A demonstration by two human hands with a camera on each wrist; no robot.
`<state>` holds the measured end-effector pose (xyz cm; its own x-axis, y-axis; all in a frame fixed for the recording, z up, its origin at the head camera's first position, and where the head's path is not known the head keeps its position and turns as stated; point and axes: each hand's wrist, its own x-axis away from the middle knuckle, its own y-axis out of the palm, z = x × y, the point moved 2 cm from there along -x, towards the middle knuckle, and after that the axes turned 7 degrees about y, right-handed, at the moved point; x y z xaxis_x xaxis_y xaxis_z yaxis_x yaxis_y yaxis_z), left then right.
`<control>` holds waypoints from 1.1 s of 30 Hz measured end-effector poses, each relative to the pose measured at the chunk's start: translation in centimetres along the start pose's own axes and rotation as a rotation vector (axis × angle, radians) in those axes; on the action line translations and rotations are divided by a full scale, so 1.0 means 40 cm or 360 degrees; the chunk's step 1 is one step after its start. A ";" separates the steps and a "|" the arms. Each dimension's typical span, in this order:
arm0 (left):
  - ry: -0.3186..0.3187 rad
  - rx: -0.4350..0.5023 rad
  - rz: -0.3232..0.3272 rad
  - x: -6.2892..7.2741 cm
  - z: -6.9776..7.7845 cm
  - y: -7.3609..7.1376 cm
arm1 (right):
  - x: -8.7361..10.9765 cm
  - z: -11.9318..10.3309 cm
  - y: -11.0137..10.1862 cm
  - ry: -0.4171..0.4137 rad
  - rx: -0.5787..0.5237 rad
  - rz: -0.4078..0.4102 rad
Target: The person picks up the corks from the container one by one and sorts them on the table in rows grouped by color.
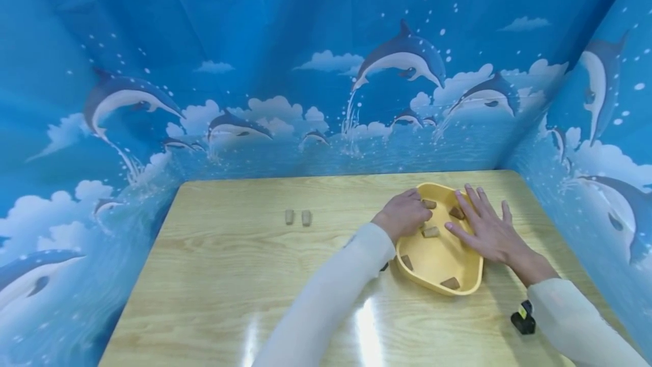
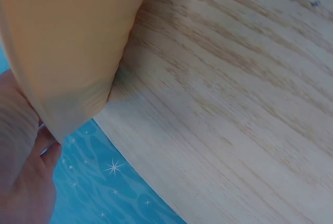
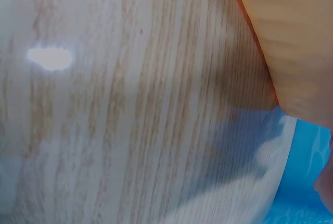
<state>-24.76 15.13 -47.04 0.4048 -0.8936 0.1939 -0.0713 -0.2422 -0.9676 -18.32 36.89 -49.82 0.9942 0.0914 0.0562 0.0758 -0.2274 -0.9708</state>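
Note:
A yellow plastic basin (image 1: 443,265) stands at the right of the wooden table. Several brown, tapered cork-like pieces lie in it, among them a light piece (image 1: 430,232) and a darker piece (image 1: 450,283). My left hand (image 1: 406,215) reaches over the basin's left rim with its fingers bent inward, close to the pieces; whether it pinches one is hidden. In the left wrist view, the basin's wall (image 2: 78,36) covers part of that hand (image 2: 31,166). My right hand (image 1: 486,225) spreads its fingers over the right rim, near a dark brown piece (image 1: 457,213).
Two pale, tapered cork-like pieces, a left piece (image 1: 289,217) and a right piece (image 1: 306,218), stand side by side left of the basin on the table (image 1: 229,276). A blue dolphin-print curtain (image 1: 305,72) hangs behind and beside the table. A small black device (image 1: 523,319) shows at my right sleeve.

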 end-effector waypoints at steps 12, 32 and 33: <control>0.0041 0.0036 0.0042 0.008 0.000 -0.006 | -0.001 0.002 0.002 0.0007 0.0000 -0.0023; 0.0265 0.0355 0.0451 0.077 -0.043 -0.031 | -0.001 -0.005 -0.001 0.0013 0.0006 -0.0021; 0.0270 0.0369 0.0459 0.082 -0.044 -0.032 | -0.001 -0.005 0.000 0.0014 0.0003 -0.0023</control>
<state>-24.95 11.83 -44.88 0.2409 -0.9668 -0.0854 0.0554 0.1015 -0.9933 -18.34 36.70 -49.77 0.9937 0.0860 0.0720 0.0897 -0.2241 -0.9704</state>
